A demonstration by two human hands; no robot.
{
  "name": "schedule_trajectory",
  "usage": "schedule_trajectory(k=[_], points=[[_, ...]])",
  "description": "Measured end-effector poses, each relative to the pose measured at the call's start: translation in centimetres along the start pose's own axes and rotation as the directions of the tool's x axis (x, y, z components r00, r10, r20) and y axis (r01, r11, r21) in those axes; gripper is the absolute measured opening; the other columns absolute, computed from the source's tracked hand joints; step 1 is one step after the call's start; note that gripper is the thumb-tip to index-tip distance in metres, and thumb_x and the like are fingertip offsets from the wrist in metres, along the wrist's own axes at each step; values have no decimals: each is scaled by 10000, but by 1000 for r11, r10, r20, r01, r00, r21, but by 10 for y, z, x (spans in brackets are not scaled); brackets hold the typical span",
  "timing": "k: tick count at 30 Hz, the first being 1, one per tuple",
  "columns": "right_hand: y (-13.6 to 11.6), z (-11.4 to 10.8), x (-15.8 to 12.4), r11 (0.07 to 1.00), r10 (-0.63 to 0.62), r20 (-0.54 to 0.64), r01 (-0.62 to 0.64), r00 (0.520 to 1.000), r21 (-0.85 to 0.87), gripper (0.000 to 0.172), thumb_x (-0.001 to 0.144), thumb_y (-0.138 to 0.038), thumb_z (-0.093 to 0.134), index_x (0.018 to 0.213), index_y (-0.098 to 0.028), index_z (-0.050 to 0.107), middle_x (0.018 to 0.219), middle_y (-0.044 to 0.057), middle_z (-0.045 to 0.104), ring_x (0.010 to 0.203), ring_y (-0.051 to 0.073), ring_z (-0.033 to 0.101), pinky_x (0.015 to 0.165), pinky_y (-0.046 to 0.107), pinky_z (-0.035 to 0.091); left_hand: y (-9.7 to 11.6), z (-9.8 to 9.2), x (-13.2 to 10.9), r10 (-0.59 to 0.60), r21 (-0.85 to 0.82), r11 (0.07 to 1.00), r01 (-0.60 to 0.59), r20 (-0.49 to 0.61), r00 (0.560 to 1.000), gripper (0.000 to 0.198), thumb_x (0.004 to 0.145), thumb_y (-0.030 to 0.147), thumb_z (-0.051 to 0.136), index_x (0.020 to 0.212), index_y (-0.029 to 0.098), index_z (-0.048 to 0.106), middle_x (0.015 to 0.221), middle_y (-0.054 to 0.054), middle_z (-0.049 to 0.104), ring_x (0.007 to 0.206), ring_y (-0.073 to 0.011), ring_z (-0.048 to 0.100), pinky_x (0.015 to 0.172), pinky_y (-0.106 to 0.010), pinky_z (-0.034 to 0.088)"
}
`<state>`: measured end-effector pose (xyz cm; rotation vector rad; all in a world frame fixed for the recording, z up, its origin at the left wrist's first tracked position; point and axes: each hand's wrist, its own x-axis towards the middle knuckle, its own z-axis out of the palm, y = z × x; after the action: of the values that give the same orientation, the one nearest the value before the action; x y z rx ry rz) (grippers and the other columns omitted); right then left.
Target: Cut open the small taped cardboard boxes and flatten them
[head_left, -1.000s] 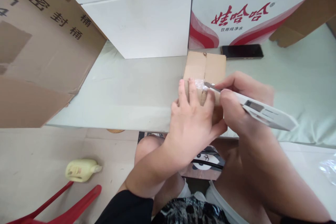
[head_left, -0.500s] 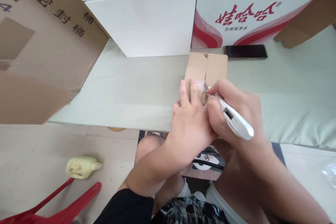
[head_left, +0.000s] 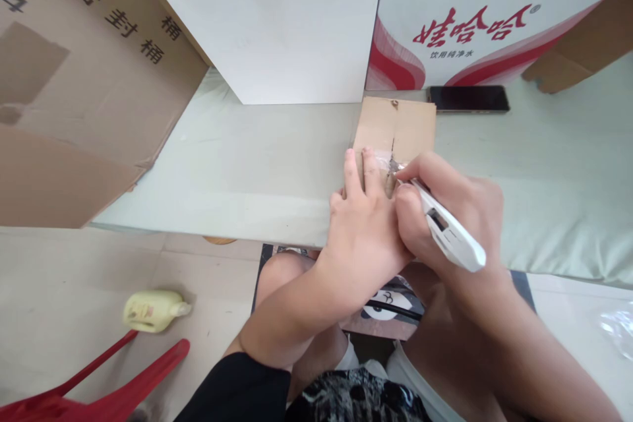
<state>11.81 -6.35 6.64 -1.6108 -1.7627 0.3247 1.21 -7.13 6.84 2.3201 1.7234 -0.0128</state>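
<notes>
A small brown cardboard box [head_left: 415,124] lies on the pale green cloth surface, with a seam down its middle and a torn patch of clear tape. My left hand [head_left: 363,221] rests flat on the box's near left part, two fingers stretched forward and apart. My right hand [head_left: 448,214] is closed round a white utility knife [head_left: 452,231]. The knife's front end points at the torn seam near the fingertips; the blade itself is mostly hidden by my fingers.
Behind the box stand white cartons [head_left: 291,39] and a red-and-white printed carton [head_left: 445,62]. A black phone [head_left: 469,99] lies at the box's right. A large brown carton [head_left: 99,119] is at left. On the floor are a yellow bottle [head_left: 151,311] and red legs [head_left: 148,376].
The whole view has shifted slightly, so the box and both hands appear a little farther right. The hands' hold on the box and knife looks the same.
</notes>
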Motion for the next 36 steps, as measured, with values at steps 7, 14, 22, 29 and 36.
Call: schedule_trajectory(k=[7, 14, 22, 29, 36], points=[[0, 1, -3, 1000, -14, 7, 14, 1000, -12, 84, 767, -261, 509, 691, -241, 538, 479, -40, 464, 420, 120, 403, 466, 279, 308, 1, -2, 2, 2, 11, 1000, -2, 4, 1000, 561, 1012, 377, 501, 1536, 189, 434, 1714, -229, 237, 1588, -501, 181, 973, -602, 598], [-2, -4, -1, 999, -27, 30, 28, 999, -19, 93, 762, -260, 500, 687, -241, 551, 483, -40, 474, 430, 117, 386, 474, 279, 307, 2, 2, 2, 6, 38, 999, -5, -40, 999, 590, 1010, 429, 517, 1543, 187, 440, 1704, -232, 264, 1583, -496, 209, 969, -572, 608], [-4, -9, 0, 999, -29, 81, 32, 996, -41, 106, 750, -250, 490, 681, -238, 570, 491, -28, 506, 442, 129, 412, 488, 293, 305, 5, 5, -1, 2, 49, 999, 2, -74, 997, 605, 1011, 451, 519, 1559, 209, 429, 1699, -210, 291, 1582, -493, 214, 949, -555, 620], [-3, -10, 7, 998, 54, 74, -51, 996, -39, 90, 680, -270, 496, 600, -242, 529, 457, -17, 486, 427, 136, 406, 491, 306, 302, 12, 2, 0, -10, 48, 999, 13, -63, 998, 646, 1006, 520, 509, 1571, 217, 425, 1707, -218, 271, 1583, -505, 197, 944, -564, 618], [-5, -12, 3, 1000, 11, 73, -9, 997, -29, 96, 724, -242, 490, 648, -238, 548, 483, -34, 473, 440, 123, 401, 499, 298, 283, 13, 4, 2, -28, 57, 998, 30, -42, 999, 655, 1001, 483, 537, 1590, 232, 402, 1716, -201, 255, 1588, -499, 184, 930, -578, 623]])
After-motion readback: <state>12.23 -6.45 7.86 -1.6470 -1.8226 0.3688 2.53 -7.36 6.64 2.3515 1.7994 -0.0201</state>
